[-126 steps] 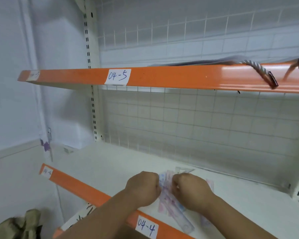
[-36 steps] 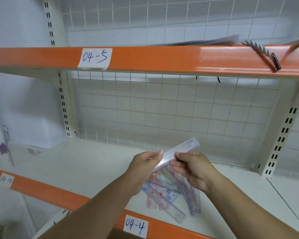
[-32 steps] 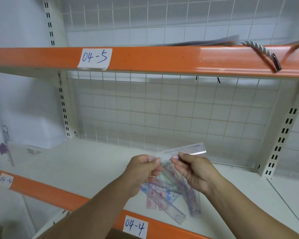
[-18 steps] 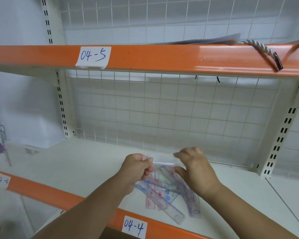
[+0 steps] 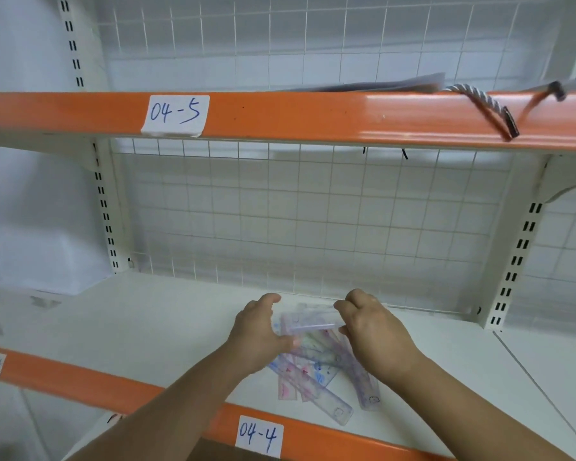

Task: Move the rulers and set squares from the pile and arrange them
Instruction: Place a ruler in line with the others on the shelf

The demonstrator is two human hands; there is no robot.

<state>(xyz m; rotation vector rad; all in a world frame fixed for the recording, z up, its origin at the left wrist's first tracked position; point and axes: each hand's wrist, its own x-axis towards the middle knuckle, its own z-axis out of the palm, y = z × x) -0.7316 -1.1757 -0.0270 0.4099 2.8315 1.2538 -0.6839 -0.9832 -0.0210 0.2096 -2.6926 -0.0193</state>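
A clear ruler (image 5: 311, 322) lies crosswise at the far end of the pile, low over the white shelf (image 5: 153, 331). My right hand (image 5: 373, 331) pinches its right end between thumb and fingers. At the ruler's left end is my left hand (image 5: 258, 331), thumb lifted and fingers loosely curved, not clamped on it. The pile of clear rulers and set squares (image 5: 316, 380), printed in pink, blue and purple, fans out toward the shelf's front edge below my hands. My hands hide its far part.
The shelf's orange front edge carries a label 04-4 (image 5: 258, 435). Overhead is the orange shelf edge labelled 04-5 (image 5: 175, 113), with a grey rope handle (image 5: 479, 104) hanging over it. A wire grid (image 5: 313, 221) closes the back. Slotted uprights (image 5: 516, 261) stand on both sides.
Both hands lifted one ruler from the pile, turned it level, and lowered it toward the back of the shelf. My left thumb has come off the ruler.
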